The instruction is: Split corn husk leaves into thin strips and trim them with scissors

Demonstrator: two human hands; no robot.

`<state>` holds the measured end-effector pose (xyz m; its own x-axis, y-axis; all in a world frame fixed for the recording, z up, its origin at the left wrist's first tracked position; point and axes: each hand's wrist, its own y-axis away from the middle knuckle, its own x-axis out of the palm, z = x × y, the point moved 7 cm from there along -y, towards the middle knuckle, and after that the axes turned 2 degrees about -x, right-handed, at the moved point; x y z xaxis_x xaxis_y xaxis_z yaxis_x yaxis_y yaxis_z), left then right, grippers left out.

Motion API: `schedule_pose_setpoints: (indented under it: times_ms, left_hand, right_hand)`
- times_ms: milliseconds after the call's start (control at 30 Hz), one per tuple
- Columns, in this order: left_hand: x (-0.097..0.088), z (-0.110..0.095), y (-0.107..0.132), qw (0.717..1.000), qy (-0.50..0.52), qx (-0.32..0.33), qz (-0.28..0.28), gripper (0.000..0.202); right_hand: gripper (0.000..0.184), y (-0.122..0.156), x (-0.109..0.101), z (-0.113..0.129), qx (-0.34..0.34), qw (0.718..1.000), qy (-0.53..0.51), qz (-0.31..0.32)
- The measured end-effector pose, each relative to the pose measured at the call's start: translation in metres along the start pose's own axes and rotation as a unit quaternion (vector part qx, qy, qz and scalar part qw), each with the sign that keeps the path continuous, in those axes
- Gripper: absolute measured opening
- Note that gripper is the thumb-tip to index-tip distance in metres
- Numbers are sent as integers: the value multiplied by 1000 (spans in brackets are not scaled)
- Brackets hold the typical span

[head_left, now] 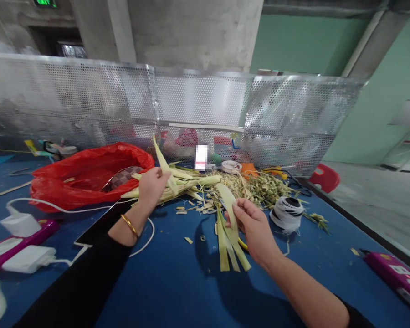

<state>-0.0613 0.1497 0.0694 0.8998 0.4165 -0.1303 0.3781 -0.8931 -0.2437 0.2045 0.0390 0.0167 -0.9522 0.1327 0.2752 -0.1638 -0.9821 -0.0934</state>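
Observation:
My left hand (153,184), with a gold bangle at the wrist, is closed in a pinch on a pale, pointed corn husk strip (162,159) that sticks up above the pile of husks (181,184). My right hand (254,230) is closed too, thumb and fingers pinching a broad, pale husk strip (228,200). Below its fingers hang several greenish husk strips (225,255), their lower ends cut straight. A yellow curved piece (242,244) shows behind them, mostly hidden; I cannot tell what it belongs to. Small husk scraps (188,240) lie between the hands.
A red plastic bag (85,200) lies open at left, near white chargers on a purple power strip (23,237). Dried plant trimmings (259,189) and a spool of white thread (287,214) lie at right. Perforated metal panels (201,100) stand behind the blue table (171,291).

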Motion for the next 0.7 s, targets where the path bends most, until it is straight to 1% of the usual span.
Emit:
schedule_pose_setpoints:
  times_ms: [33,67,100,133,167,200,233,267,300,333,400,500,600,700]
  left_hand:
    - [-8,-12,2,996,-42,52,-54,36]
    - [-13,-23,10,986,-75,105,-101,45]
    - [-11,-32,21,980,-95,141,-107,47]
    - [-1,-34,34,983,-92,146,-61,39]
    - [16,-28,48,991,-71,107,41,32]
    - [39,-17,68,984,-34,36,172,33]
    - [59,-4,91,956,4,-47,290,39]
    - [73,6,114,923,53,-117,364,44]
    - [82,13,131,895,95,-167,403,43]
    - [86,18,140,887,123,-184,405,40]
    - [84,24,140,902,147,-181,362,35]
    - [73,26,124,928,165,-170,289,30]
    - [64,22,110,937,177,-160,256,27]
    - [59,19,105,946,172,-151,230,25]
  right_hand:
    - [29,1,2,2,-6,1000,6,10]
    - [29,2,4,4,-13,1000,12,22]
    - [30,3,7,6,-20,999,18,34]
    - [31,4,9,7,-27,998,21,45]
    - [32,4,11,8,-32,998,24,54]
    - [33,5,13,9,-34,997,29,63]
    - [34,6,15,8,-32,996,36,69]
    - [34,6,16,6,-27,996,47,76]
    - [34,7,18,3,-20,995,58,82]
    - [33,7,20,0,-12,993,68,92]
    - [32,8,23,-5,-2,991,80,111]
    - [25,9,23,-13,19,985,104,133]
    - [19,8,22,-20,46,978,139,148]
    - [16,8,20,-20,50,978,143,145]
